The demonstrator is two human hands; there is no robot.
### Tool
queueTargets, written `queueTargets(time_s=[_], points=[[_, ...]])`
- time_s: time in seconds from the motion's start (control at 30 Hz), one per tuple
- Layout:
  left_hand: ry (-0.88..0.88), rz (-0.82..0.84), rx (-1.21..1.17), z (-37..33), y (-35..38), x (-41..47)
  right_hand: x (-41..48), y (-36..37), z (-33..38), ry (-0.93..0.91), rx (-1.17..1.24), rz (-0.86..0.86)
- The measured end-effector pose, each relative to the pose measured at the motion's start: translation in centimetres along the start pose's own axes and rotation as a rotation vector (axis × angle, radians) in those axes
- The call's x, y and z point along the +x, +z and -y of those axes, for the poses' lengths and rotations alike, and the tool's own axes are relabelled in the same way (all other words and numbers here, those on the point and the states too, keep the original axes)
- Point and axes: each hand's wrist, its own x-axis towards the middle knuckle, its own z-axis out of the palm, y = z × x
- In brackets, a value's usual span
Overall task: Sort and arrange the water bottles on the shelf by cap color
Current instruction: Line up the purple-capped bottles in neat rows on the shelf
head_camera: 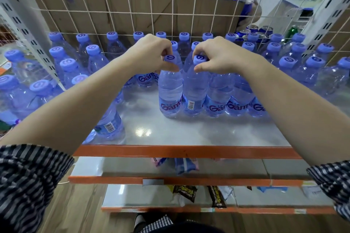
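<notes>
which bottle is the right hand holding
The bottle whose barcode faces the camera, in the front row. The right hand pinches its cap; the left hand grips the logo-facing bottle beside it.

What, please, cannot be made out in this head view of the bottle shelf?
Head view:
- Necks of the left bottle and right bottle: covered by the left hand and right hand.
- Front-left bottle: partly behind the left forearm.
- Cans behind the mesh: blurred.
- Snack packets below: print too small.
</notes>
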Motion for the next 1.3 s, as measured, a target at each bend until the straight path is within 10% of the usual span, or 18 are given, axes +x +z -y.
queueTargets(time_s=[0.4, 0.73, 1.3], points=[[-0.012, -0.01, 0.081, -1.0, 0.2, -0.5, 0.0, -0.1, 0.6, 0.023, -0.006, 0.013], [0.063, -0.194, 0.073, 2.3, -4.2, -5.0, 3.2, 0.3, 6.3, -0.135, 0.148, -0.374], [0.042, -0.013, -0.014, 18.0, -9.9, -10.4, 15.5, 4.4, 18.4, -0.16, 0.229, -0.135]])
